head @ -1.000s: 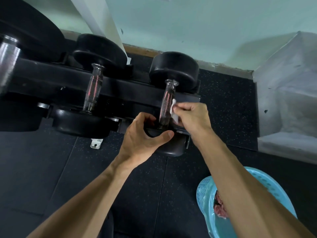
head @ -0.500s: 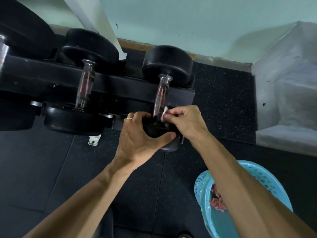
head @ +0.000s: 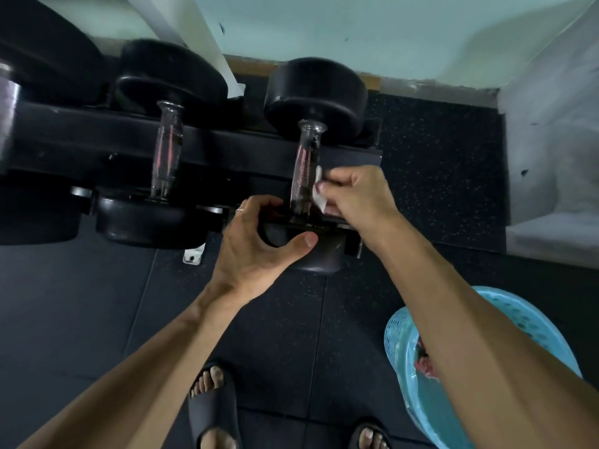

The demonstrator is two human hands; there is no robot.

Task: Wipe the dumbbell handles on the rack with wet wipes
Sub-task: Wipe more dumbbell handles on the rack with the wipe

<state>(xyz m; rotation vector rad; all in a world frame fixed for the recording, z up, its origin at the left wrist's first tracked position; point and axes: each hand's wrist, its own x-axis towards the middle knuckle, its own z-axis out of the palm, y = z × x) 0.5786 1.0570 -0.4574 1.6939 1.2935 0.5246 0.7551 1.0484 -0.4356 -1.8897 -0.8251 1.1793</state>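
Observation:
A black dumbbell lies on the black rack [head: 227, 147], its chrome knurled handle [head: 304, 163] running away from me. My right hand [head: 356, 192] pinches a white wet wipe [head: 318, 192] against the right side of that handle, near its lower end. My left hand [head: 259, 244] grips the dumbbell's near head [head: 321, 254], thumb across its face. A second dumbbell with a chrome handle [head: 167, 153] lies to the left on the same rack.
A light blue plastic basket [head: 405, 358] with something pink inside stands on the dark rubber floor at the lower right, partly behind my right forearm. My feet in black slides [head: 214, 406] are below. A grey concrete ledge [head: 551, 157] stands at the right.
My right hand with the wipe slid down the handle toward the near head, then came back up a little. My left hand stayed on the near head. The camera tilted down, showing my feet.

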